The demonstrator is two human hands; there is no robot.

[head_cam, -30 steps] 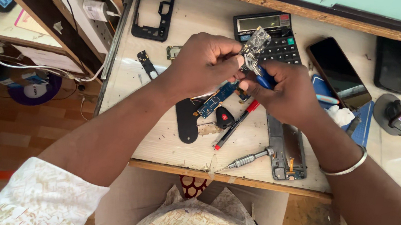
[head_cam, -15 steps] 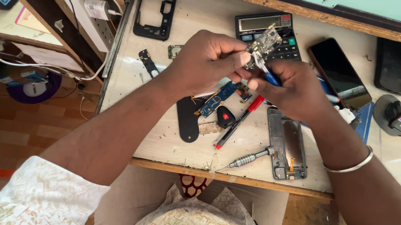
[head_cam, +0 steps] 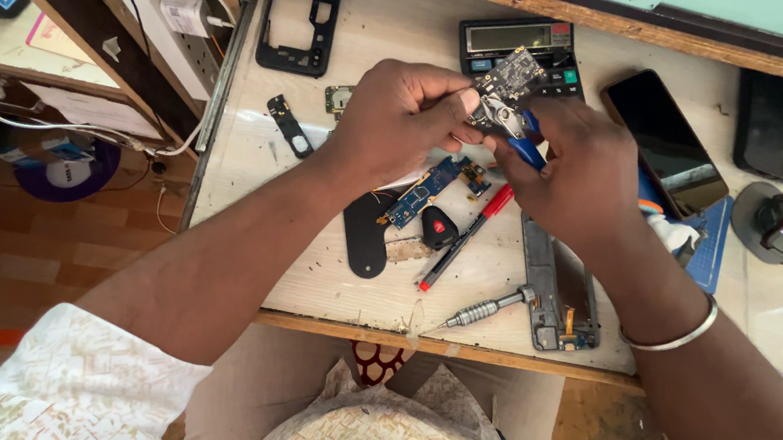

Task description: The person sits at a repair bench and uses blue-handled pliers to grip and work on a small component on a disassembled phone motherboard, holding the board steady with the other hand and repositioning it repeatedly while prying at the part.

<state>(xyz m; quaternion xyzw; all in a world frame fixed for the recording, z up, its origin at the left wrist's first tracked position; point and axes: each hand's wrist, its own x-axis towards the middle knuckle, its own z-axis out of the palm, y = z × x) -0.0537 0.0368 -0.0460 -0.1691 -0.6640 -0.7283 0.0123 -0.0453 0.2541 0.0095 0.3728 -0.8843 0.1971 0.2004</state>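
Left hand (head_cam: 401, 121) pinched shut on a small circuit board (head_cam: 509, 72) raised above the tabletop (head_cam: 403, 35), right hand (head_cam: 585, 173) closed around blue-handled pliers (head_cam: 513, 131) biting that board, calculator (head_cam: 520, 43) just behind, blue circuit board (head_cam: 426, 191), red-capped pen (head_cam: 464, 237) and screwdriver (head_cam: 481, 312) lay below
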